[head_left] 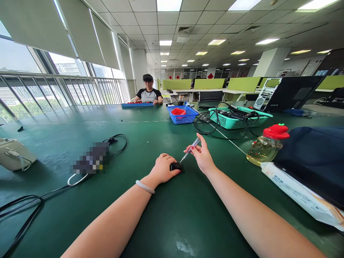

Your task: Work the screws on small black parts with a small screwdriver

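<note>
My left hand is closed around a small black block-like part, pressing it down on the green tabletop. Its exact kind is too small to make out. In my right hand is a slim screwdriver with a clear handle, gripped between thumb and fingers. The tool slants down to the left, and its tip meets or nearly meets the top of the black part. A pale bracelet circles my left wrist.
Ahead stand a blue basket and a teal basket of tangled black cables. To the right are a red-lidded bottle and a wipes pack. A blurred dark device with cables lies left. A person sits across the table.
</note>
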`<state>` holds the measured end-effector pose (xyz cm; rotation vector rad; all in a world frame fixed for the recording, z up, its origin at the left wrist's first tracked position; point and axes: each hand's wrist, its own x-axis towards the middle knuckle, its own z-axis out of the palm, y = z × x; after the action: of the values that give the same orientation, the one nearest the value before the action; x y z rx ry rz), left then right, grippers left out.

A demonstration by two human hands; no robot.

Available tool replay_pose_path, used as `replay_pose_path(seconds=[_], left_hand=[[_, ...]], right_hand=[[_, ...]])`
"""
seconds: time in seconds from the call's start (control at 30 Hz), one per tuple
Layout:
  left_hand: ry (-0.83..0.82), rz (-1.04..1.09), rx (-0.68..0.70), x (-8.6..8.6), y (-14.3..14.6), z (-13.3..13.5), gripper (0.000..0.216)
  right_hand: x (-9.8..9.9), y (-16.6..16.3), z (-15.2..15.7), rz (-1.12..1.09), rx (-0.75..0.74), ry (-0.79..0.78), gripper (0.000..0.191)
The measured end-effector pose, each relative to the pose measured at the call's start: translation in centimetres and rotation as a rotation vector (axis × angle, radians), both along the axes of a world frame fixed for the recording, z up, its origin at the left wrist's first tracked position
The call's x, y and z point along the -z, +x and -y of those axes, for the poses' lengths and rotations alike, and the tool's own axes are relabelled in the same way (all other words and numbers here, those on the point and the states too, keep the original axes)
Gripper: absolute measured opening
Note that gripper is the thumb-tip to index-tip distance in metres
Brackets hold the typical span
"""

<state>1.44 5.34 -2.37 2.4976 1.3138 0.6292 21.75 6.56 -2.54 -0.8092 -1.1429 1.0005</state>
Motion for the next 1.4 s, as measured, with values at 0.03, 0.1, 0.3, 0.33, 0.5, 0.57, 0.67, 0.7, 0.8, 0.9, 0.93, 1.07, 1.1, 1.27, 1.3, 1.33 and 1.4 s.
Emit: replay_pose_path(seconds=[0.03, 0.1, 0.3, 0.33, 0.5, 0.57, 0.67, 0.7, 0.8, 0.9, 0.93, 1.07, 1.1, 1.27, 1.3, 1.33, 1.4], left_hand=[[0.004, 0.003, 0.005, -0.01, 0.00, 0.03, 0.029], [0.007, 0.007, 0.014, -0.03, 0.01, 0.10, 0.029], [0.009, 0.018, 0.023, -0.12, 0.08, 0.17, 0.028], [0.012, 0.017, 0.022, -0.13, 0.09, 0.17, 0.028], [0.008, 0.018, 0.018, -0.08, 0.08, 0.19, 0.029], [0.001, 0.021, 0.012, -0.05, 0.07, 0.21, 0.029], [0.005, 0.024, 0.010, -0.04, 0.08, 0.24, 0.028], [0.009, 0.024, 0.010, -0.05, 0.09, 0.25, 0.028], [0.005, 0.026, 0.008, -0.11, 0.09, 0.32, 0.028], [-0.012, 0.025, 0.002, -0.17, 0.11, 0.38, 0.029], [-0.013, 0.023, 0.001, -0.19, 0.12, 0.39, 0.029], [-0.009, 0.026, 0.007, -0.24, 0.12, 0.45, 0.028], [-0.012, 0.027, 0.006, -0.26, 0.12, 0.47, 0.028], [-0.022, 0.029, -0.003, -0.23, 0.10, 0.45, 0.029], [-0.018, 0.029, -0.001, -0.19, 0.10, 0.42, 0.028], [-0.014, 0.028, 0.000, -0.16, 0.10, 0.40, 0.028], [-0.007, 0.027, 0.004, -0.09, 0.09, 0.38, 0.028]], right_hand=[[-0.02, 0.05, -0.01, 0.005, -0.001, 0.000, 0.087], [-0.03, 0.11, -0.05, 0.012, 0.000, -0.003, 0.087], [-0.08, 0.17, -0.15, 0.013, -0.011, -0.026, 0.090], [-0.11, 0.18, -0.14, 0.016, -0.011, -0.028, 0.090], [-0.23, 0.07, -0.12, 0.027, 0.007, -0.039, 0.093], [-0.19, -0.04, -0.15, 0.026, 0.016, -0.039, 0.094], [-0.08, -0.17, -0.17, 0.026, 0.032, -0.027, 0.095], [-0.05, -0.20, -0.14, 0.023, 0.037, -0.024, 0.095], [-0.04, -0.25, -0.02, 0.015, 0.043, -0.029, 0.099], [-0.08, -0.27, 0.10, 0.009, 0.044, -0.039, 0.101], [-0.08, -0.28, 0.12, 0.009, 0.045, -0.039, 0.101], [0.08, -0.33, 0.17, 0.004, 0.070, -0.037, 0.100], [0.15, -0.33, 0.18, 0.003, 0.080, -0.042, 0.100], [0.56, -0.23, 0.12, 0.004, 0.098, -0.060, 0.101], [0.62, -0.20, 0.06, 0.003, 0.097, -0.060, 0.100], [0.67, -0.17, 0.01, 0.000, 0.096, -0.062, 0.100], [0.72, -0.14, -0.10, -0.011, 0.099, -0.079, 0.099]])
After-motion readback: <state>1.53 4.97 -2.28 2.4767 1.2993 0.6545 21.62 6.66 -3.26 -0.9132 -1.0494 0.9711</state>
